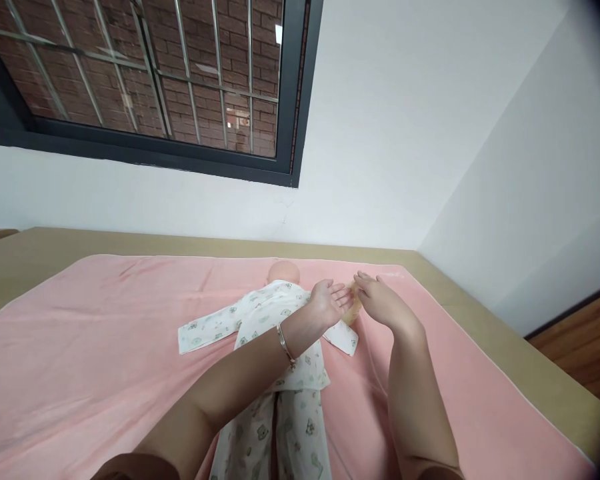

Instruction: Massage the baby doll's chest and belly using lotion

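Note:
A baby doll (283,272) with a bald head lies on its back or front, I cannot tell which. It wears a white long-sleeved top (260,323) with small prints and matching trousers (300,427). Over the top, my left hand (329,301) is held palm up with fingers stretched out, a bracelet on its wrist. Facing it from the right, my right hand (377,299) is bent at the wrist, fingers extended. Between the hands shows a yellowish see-through object (353,308), partly hidden by my fingers; whether either hand touches it is unclear.
A pink blanket (130,347) with pale edging covers most of a tan padded surface (460,313). White walls (380,133) rise behind and at the right. A dark-framed window (290,100) with metal bars is at the upper left; brown wood panelling (580,340) stands at the right.

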Demonstrator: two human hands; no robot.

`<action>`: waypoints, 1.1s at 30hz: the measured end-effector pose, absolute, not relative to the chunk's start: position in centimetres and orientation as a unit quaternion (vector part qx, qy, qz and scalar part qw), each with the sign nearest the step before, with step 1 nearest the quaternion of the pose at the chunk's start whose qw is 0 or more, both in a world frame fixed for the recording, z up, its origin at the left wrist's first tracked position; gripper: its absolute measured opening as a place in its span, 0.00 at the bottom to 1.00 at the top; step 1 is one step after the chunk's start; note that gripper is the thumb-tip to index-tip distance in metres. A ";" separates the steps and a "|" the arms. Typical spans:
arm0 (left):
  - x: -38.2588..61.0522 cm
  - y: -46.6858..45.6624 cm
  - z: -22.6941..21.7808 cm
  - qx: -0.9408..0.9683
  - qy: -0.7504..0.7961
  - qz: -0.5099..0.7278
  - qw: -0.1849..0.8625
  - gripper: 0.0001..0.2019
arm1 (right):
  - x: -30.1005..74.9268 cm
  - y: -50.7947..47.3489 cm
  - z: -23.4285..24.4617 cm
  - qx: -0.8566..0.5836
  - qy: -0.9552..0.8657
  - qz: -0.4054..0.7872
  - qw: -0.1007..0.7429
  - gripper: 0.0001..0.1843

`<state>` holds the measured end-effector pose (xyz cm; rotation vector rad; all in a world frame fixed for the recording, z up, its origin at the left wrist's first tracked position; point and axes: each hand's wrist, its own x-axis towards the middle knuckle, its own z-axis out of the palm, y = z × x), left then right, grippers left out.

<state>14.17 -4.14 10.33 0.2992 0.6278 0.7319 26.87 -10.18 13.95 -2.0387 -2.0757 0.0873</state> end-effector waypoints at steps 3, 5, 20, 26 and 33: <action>12.7 -4.9 10.1 0.163 0.299 0.318 0.885 0.25 | 26.6 -9.9 13.9 -0.699 -0.708 0.018 0.101 0.25; 11.4 -5.6 9.8 0.175 0.295 0.289 0.894 0.26 | 26.5 -9.9 14.0 -0.697 -0.710 0.008 0.099 0.23; 1.3 -8.3 14.5 0.192 0.239 0.284 0.908 0.20 | 15.8 -12.0 11.6 -0.509 -0.830 -0.049 0.221 0.36; -1.1 -9.8 16.8 0.225 0.213 0.324 0.894 0.29 | 13.5 -13.4 9.2 -0.409 -0.873 -0.075 0.253 0.50; 0.3 -10.3 14.5 0.251 0.280 0.305 0.875 0.28 | 12.1 -16.7 7.2 -0.307 -0.922 -0.068 0.225 0.45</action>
